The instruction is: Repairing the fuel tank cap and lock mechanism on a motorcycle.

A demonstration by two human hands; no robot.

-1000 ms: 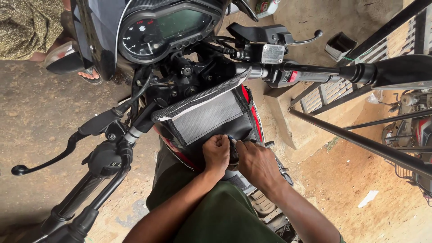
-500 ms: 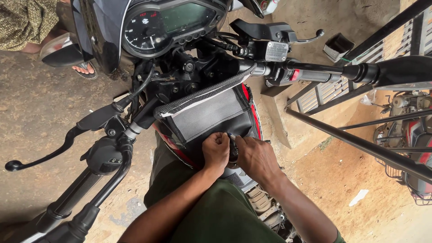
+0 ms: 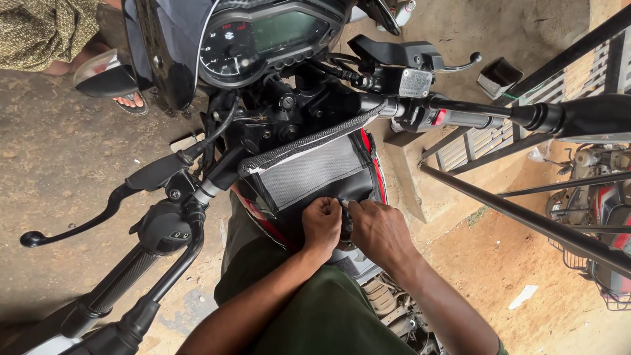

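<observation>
I sit astride a motorcycle and look down at its red and black fuel tank. A grey fabric tank bag with black trim lies on it. My left hand and my right hand are closed side by side at the bag's near edge, pinching a small dark part between them. What exactly they hold is hidden by the fingers. The instrument cluster is above, with the left handlebar grip and right handlebar to either side.
The clutch lever sticks out at the left. Another person's sandalled foot stands on the dirt ground at top left. Black metal rails and a grille cross the right side, with another parked vehicle behind them.
The view has shifted slightly downward and left. Both hands stay pressed together at the bag's near edge with only small finger movements.
</observation>
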